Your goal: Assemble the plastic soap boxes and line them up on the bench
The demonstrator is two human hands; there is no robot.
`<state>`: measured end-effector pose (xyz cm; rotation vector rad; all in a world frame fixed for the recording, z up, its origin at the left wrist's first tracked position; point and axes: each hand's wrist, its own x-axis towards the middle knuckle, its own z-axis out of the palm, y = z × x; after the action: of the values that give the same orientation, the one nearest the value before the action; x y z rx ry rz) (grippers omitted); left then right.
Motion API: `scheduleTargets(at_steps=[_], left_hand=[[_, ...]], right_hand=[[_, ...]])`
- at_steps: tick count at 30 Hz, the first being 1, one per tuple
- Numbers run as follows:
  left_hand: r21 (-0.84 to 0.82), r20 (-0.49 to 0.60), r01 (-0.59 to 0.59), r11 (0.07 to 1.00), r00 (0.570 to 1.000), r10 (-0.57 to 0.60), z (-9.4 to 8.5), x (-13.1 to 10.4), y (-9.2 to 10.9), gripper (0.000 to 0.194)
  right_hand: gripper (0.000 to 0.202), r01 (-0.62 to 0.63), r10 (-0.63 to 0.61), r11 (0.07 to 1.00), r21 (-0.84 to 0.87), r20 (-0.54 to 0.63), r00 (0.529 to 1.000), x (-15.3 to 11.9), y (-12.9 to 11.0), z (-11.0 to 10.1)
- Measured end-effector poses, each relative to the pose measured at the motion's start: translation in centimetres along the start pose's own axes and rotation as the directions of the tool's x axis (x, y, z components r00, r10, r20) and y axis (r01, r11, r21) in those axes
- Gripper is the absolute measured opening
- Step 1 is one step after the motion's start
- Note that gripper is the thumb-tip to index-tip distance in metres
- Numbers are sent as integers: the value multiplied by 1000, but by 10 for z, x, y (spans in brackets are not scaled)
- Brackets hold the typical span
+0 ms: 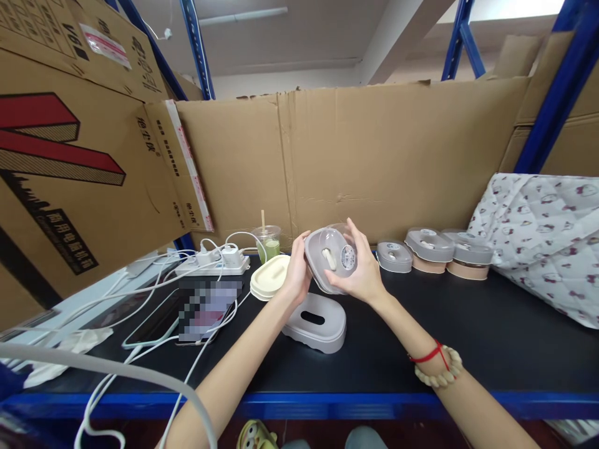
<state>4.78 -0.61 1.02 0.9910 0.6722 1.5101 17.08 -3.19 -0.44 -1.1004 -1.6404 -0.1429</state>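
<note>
Between my two hands is a grey rounded-oval container with a clear plastic cover (316, 252), tilted above the table. A round printed sticker and a small pale piece show on it. My left hand (298, 272) is closed on its left edge. The fingers of my right hand (359, 269) wrap round its right side, thumb across the front. Just below, a grey oval box with a slot in its top (327, 317) rests on the black table. A cream oval lid-like piece (267, 279) lies beside my left hand, partly covered by it.
Rightward stand a small grey container (394, 257) and two grey-topped containers with peach bases (428, 246). A patterned cloth bag (543, 243) is at far right. Leftward are a drink cup (269, 244), a power strip (219, 267), phones (210, 312) and loose white cables. Cardboard (374, 156) walls the back.
</note>
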Motion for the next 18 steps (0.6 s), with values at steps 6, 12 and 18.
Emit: scheduleTargets(at_steps=[6, 12, 18], left_hand=[[22, 21, -11, 1000, 1000, 11, 6, -9, 0, 21], [-25, -4, -4, 1000, 1000, 4, 6, -8, 1, 21], [-109, -46, 21, 994, 999, -26, 7, -9, 2, 21]], right_hand=[[99, 20, -8, 990, -142, 87, 996, 0, -3, -1], [97, 13, 0, 993, -119, 107, 994, 1, -4, -3], [90, -30, 30, 1000, -2, 91, 995, 2, -4, -2]])
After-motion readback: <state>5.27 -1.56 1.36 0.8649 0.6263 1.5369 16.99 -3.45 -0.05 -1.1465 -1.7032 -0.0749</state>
